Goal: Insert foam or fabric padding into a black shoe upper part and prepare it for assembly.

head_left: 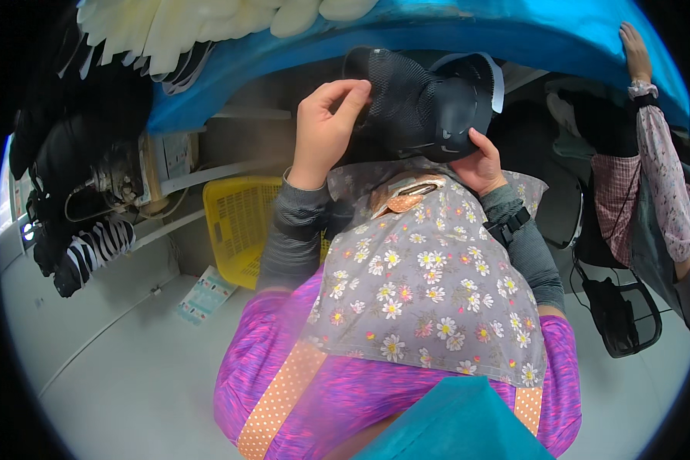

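Observation:
A black mesh shoe upper (414,100) with a smooth dark panel and a white strip along its far right edge is held up over my lap, just below the blue-covered table edge. My right hand (479,162) grips its lower right side, thumb on top and the other fingers mostly hidden beneath. My left hand (326,126) is raised at the left edge of the mesh, thumb and forefinger pinched together. Whether those fingertips have the mesh or something fine such as a thread between them is too small to tell.
Cream foot-shaped pieces (184,31) lie on the blue table cover (544,31). A yellow basket (241,230) stands below left. Black and striped shoe uppers (92,249) are around a machine (119,176) at left. At right, another person's hand (635,54) rests on the table beside chairs (621,314).

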Motion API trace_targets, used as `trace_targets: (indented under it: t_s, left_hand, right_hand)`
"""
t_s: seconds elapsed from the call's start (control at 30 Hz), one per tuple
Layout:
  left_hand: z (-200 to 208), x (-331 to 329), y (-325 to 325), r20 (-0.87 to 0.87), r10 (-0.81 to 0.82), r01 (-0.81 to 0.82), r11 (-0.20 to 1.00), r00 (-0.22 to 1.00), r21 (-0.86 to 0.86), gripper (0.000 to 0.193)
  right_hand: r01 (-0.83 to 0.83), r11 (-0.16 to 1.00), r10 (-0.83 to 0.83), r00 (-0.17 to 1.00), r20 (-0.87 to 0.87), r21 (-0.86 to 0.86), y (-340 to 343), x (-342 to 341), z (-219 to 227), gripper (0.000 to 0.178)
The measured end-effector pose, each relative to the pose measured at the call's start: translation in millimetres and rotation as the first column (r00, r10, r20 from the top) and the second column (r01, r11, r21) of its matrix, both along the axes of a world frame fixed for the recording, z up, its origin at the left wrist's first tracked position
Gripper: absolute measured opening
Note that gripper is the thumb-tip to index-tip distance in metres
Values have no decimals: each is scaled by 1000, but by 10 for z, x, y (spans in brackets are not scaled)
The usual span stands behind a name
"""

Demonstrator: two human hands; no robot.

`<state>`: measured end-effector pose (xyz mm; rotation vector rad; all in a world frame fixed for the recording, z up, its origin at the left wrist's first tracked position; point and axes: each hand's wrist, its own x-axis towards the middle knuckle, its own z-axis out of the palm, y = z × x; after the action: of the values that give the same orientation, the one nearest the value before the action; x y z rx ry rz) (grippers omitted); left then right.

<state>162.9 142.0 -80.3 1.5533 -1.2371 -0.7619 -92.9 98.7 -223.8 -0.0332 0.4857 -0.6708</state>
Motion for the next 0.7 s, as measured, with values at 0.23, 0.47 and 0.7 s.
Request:
trace_targets:
  t_s: [0.23, 0.47, 0.7]
  left_hand:
    - [186, 45, -126, 133, -8, 8, 1000, 991, 2, 18]
    - [2, 114, -134, 350, 131, -80, 985, 928, -155, 24]
    - [14, 109, -531, 391, 104, -96, 995, 914, -42, 45]
  right_hand:
    - [-110, 965, 77, 987, -141, -238, -2, -3, 106, 41]
    - [-154, 949, 107, 978, -179, -274, -35, 3, 119, 40]
    - [-128, 917, 11, 955, -297, -378, -122, -51, 113, 46]
